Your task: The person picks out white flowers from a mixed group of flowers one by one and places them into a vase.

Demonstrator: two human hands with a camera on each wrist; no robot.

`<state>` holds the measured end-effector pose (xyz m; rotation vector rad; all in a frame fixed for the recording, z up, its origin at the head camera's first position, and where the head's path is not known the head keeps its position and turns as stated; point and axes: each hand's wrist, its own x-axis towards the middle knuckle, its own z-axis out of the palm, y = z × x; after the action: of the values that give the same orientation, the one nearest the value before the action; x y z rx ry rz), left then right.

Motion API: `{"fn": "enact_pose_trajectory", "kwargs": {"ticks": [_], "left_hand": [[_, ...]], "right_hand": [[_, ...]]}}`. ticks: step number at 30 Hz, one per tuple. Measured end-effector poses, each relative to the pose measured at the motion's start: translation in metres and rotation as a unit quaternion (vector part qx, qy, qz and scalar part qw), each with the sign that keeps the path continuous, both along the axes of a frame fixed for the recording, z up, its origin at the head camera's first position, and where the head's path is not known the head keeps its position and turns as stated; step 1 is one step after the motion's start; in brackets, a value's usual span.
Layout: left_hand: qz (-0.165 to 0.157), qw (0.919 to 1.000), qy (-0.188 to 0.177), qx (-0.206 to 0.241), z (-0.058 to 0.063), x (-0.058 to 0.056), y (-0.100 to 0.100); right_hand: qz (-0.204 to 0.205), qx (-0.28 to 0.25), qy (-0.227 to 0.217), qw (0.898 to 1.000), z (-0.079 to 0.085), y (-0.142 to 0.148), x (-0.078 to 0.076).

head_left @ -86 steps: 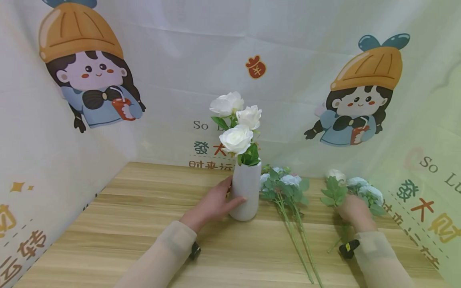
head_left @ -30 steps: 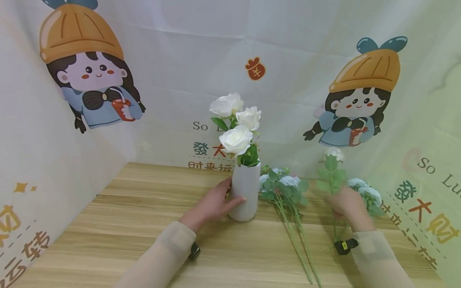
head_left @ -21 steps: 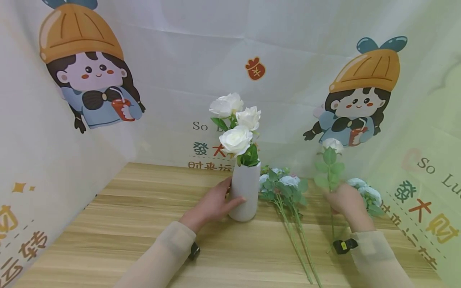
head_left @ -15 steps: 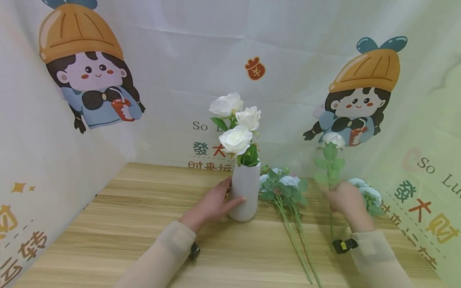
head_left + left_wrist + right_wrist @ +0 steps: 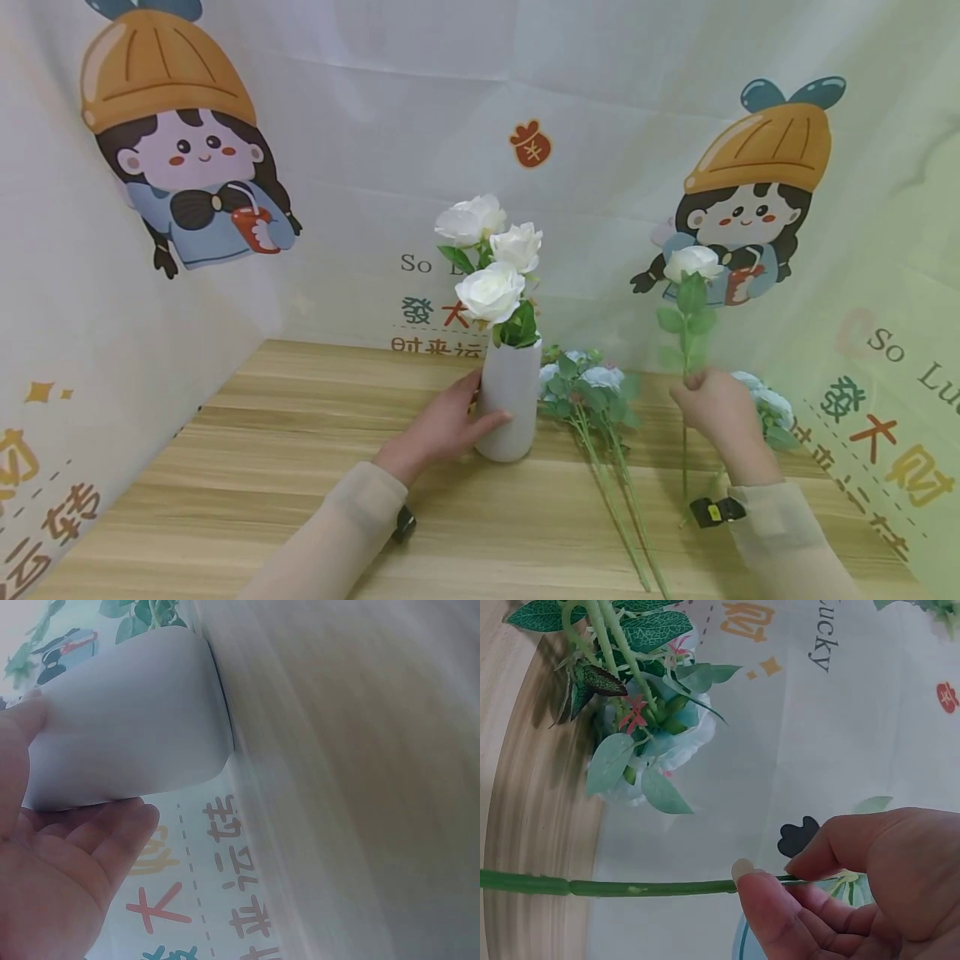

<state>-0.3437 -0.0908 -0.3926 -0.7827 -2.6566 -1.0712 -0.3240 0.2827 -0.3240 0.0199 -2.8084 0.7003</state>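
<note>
My left hand point(image 5: 442, 425) holds the white vase point(image 5: 510, 404) from its left side, thumb across the front and fingers behind. In the left wrist view the vase point(image 5: 135, 720) stands on the table between thumb and fingers. Several white roses point(image 5: 491, 292) with green leaves rise from its mouth. On the right, my right hand point(image 5: 720, 417) pinches the stem of a single white rose point(image 5: 692, 263), held upright with its bloom at the top. The right wrist view shows the green stem point(image 5: 652, 889) between thumb and fingertips.
Pale blue flowers point(image 5: 602, 377) on long green stems lie on the wooden table point(image 5: 300, 467), just right of the vase. More blue flowers point(image 5: 772, 406) lie behind my right hand. A printed cloth point(image 5: 375, 167) hangs around the table's back and sides.
My right hand has raised the white rose from beside the blue flowers on the right, turning it upright and lifting its bloom higher. My left hand has stayed on the vase.
</note>
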Motion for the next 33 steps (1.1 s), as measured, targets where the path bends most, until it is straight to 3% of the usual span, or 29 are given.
{"fn": "enact_pose_trajectory", "kwargs": {"ticks": [23, 33], "left_hand": [[-0.004, 0.9999, 0.015, -0.001, -0.0008, -0.0004, 0.0003], [-0.003, 0.9999, 0.015, -0.001, -0.0004, 0.0003, 0.0002]], "right_hand": [[0.013, 0.008, 0.082, 0.997, 0.0059, -0.0068, 0.0084], [0.015, 0.010, 0.098, 0.995, 0.0071, -0.0093, 0.0070]]}}
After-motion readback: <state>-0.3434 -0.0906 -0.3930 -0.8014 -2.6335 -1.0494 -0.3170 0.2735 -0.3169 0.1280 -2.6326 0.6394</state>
